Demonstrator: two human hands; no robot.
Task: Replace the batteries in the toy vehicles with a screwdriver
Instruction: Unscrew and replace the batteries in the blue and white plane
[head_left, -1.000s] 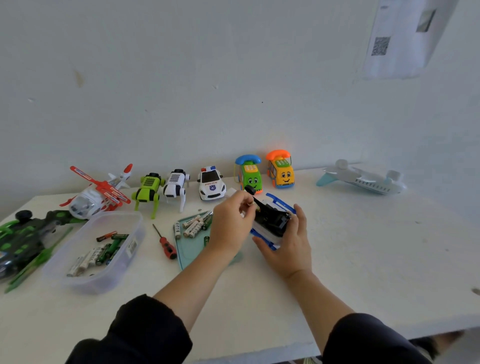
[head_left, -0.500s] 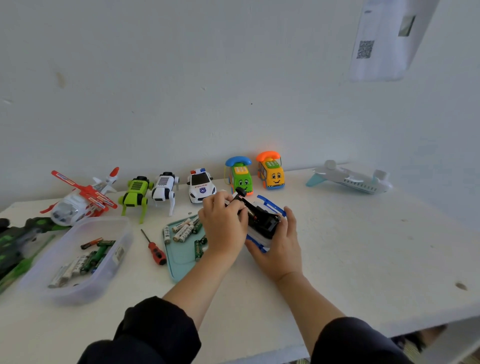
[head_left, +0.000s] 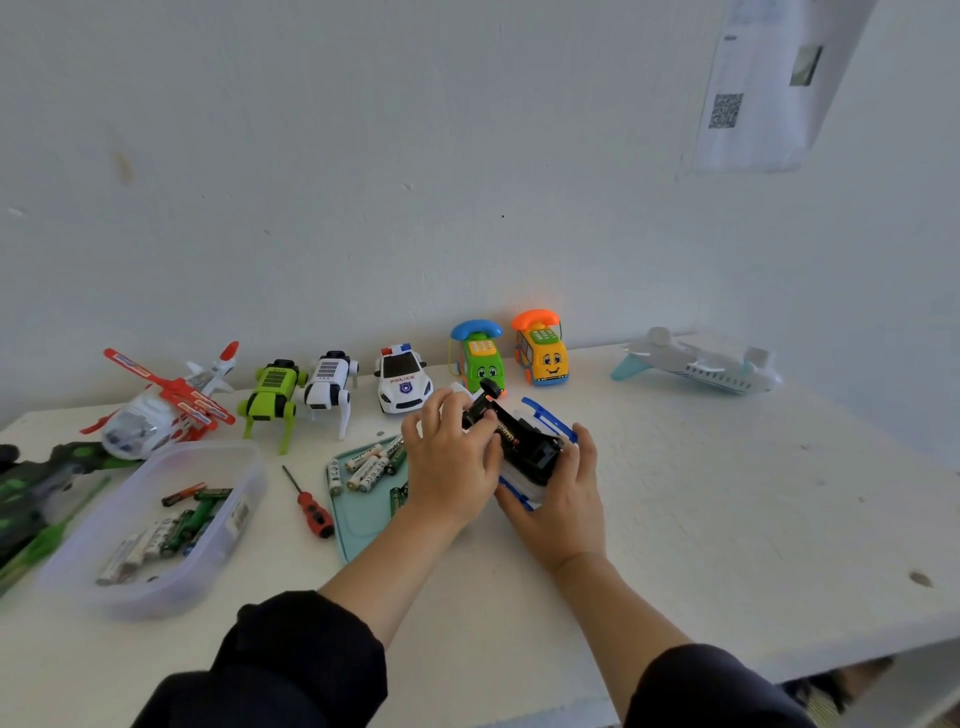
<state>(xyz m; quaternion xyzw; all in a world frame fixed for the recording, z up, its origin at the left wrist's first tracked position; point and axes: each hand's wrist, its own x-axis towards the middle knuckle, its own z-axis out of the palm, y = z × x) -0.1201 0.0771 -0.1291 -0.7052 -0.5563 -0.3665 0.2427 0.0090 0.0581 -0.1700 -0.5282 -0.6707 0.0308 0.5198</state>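
A white and blue toy vehicle lies upside down on the table, its black underside up and a battery showing in its open bay. My left hand curls over the toy's far end, fingertips and thumb pinching at the black underside beside a wheel. My right hand grips the toy's near right side and holds it steady. A red-handled screwdriver lies loose on the table left of a teal tray, which holds several batteries.
A clear plastic tub with several batteries sits at the left. Along the wall stand a red helicopter, a green robot dog, a white robot dog, a police car, two phone cars and a plane.
My left hand has come down from the toy's raised wheel onto its underside. My right hand keeps its hold on the toy. The camera view has shifted slightly.
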